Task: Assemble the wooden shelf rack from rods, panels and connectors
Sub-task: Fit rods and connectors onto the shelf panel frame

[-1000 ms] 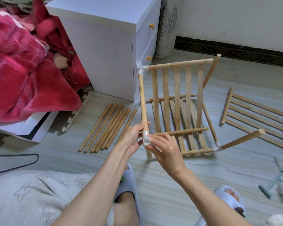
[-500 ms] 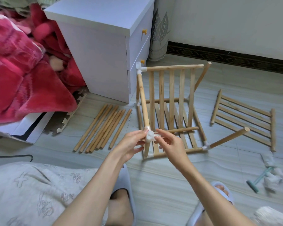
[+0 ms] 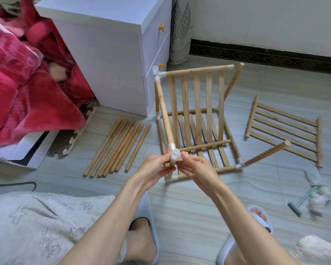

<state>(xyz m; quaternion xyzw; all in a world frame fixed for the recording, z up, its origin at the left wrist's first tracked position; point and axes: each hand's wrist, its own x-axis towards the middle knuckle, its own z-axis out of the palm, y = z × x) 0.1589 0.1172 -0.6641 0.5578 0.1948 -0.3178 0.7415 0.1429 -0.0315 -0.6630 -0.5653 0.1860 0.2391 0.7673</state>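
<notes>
The fingers [image 3: 167, 153] of the left hand [image 3: 154, 169] and those of the right hand [image 3: 196, 166] pinch a white connector [image 3: 175, 156] from either side, both hands curled narrowly round it. The connector sits at the near corner of the half-built rack [image 3: 195, 119], which stands on the floor [image 3: 189, 197]. A rod [image 3: 164, 111] rises from it to a second connector [image 3: 158, 72] at the far top corner, and a shorter rod [image 3: 205, 145] runs right from it, its far end free. A slatted panel [image 3: 197, 96] hangs tilted from the top rail. Another rod [image 3: 267, 153] juts out from the rack's right lower corner. Loose rods [image 3: 118, 148] lie side by side on the floor just left of the rack; a spare panel [image 3: 284, 131] lies flat to its right. A white cabinet [image 3: 107, 54] stands behind.
</notes>
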